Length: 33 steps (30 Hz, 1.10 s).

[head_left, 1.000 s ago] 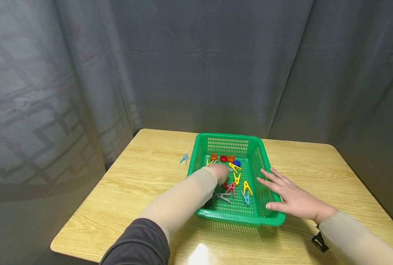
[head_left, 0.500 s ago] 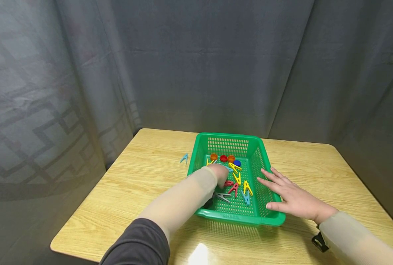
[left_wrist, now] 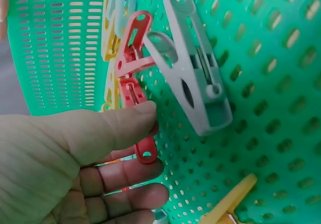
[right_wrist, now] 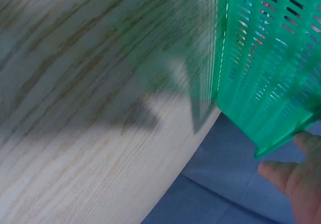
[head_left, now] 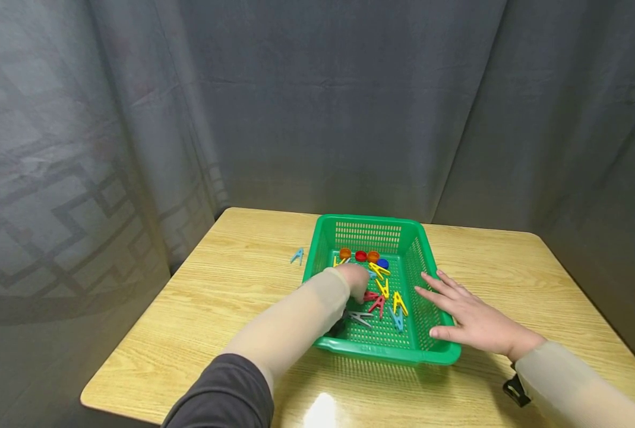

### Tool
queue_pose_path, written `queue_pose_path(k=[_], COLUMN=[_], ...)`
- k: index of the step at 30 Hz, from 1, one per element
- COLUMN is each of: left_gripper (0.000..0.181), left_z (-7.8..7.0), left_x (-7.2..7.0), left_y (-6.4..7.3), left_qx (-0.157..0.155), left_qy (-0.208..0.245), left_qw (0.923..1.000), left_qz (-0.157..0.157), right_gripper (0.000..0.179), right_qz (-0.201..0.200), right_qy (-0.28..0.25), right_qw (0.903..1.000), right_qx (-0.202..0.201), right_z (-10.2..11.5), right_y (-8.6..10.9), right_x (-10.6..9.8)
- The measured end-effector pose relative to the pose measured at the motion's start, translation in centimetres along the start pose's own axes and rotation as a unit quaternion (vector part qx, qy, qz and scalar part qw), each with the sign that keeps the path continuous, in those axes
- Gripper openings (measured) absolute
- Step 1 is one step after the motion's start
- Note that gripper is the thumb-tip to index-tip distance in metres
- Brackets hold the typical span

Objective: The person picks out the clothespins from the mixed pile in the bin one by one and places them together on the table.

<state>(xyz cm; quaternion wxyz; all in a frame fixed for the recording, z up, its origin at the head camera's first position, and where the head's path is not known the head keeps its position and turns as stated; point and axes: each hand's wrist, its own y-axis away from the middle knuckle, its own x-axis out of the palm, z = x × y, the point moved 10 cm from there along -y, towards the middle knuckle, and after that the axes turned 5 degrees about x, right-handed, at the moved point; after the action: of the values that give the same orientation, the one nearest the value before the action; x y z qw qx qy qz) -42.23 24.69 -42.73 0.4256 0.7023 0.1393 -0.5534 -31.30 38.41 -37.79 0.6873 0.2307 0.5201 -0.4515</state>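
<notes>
My left hand is down inside a green plastic basket. In the left wrist view its thumb and forefinger pinch the end of a red clothespin. Another red clothespin lies against that one, and a grey clothespin is just beside them on the basket floor. My right hand has its fingers spread and straight at the basket's right rim; the right wrist view shows its fingertips right at the rim's edge. Yellow clothespins and a light blue clothespin lie nearby.
Orange, red and blue round caps sit at the basket's far end. Outside, left of the basket, a light blue clothespin lies on the wooden table. Grey curtains hang behind the table.
The red clothespins by my left hand have shifted slightly to the right since a second ago, and a yellow one has turned a little. My right hand has stayed in place.
</notes>
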Motion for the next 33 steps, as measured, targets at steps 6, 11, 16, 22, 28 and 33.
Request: queue_pose_path(k=[6, 11, 16, 22, 28, 33], left_gripper=[0.022, 0.019, 0.021, 0.043, 0.042, 0.027], left_z=[0.0, 0.2, 0.1, -0.3, 0.3, 1.4], left_x=[-0.7, -1.4, -2.6, -4.5, -6.5, -8.5], left_y=[-0.2, -0.5, -0.1, 0.5, 2.0, 3.8], left_qx=[0.001, 0.006, 0.019, 0.055, 0.065, 0.062], left_qy=[0.016, 0.028, 0.040, 0.063, 0.113, 0.126], left_qw=[0.9998, 0.9994, 0.9983, 0.9954, 0.9889, 0.9833], left_qz=[-0.010, -0.022, -0.038, -0.047, -0.071, -0.115], right_gripper=[0.071, 0.071, 0.071, 0.070, 0.071, 0.071], right_qz=[0.004, 0.006, 0.008, 0.012, 0.015, 0.018], right_qy=[0.001, 0.005, 0.007, 0.005, 0.004, 0.007], right_qw=[1.0000, 1.0000, 0.9999, 0.9999, 0.9998, 0.9997], right_qx=[0.001, 0.001, 0.002, 0.006, 0.009, 0.012], right_z=[-0.2, -0.4, -0.4, -0.6, -0.6, -0.4], right_y=[0.0, 0.0, 0.0, 0.0, -0.1, -0.2], right_x=[0.0, -0.1, -0.1, -0.1, -0.1, -0.1])
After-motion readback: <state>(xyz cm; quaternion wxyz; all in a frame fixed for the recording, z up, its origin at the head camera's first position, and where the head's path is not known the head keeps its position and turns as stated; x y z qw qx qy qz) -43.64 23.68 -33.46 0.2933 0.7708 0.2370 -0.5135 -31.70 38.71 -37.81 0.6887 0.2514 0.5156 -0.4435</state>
